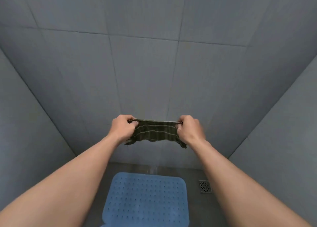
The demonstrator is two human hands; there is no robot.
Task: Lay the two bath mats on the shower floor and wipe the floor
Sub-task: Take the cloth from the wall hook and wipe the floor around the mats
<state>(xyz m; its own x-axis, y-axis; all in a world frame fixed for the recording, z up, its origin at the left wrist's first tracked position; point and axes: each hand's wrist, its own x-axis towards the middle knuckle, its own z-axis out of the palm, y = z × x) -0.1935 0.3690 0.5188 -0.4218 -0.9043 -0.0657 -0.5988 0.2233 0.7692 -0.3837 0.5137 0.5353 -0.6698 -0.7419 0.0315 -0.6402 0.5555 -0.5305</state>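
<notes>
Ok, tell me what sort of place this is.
Most likely a shower stall: grey tiled walls close in on three sides, a blue perforated bath mat lies on the floor, and a metal floor drain sits to its right.

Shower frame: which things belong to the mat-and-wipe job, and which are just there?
Job: blue bath mat; striped cloth, held stretched between left hand and right hand; shower floor.
Just there: floor drain; tiled wall.
</notes>
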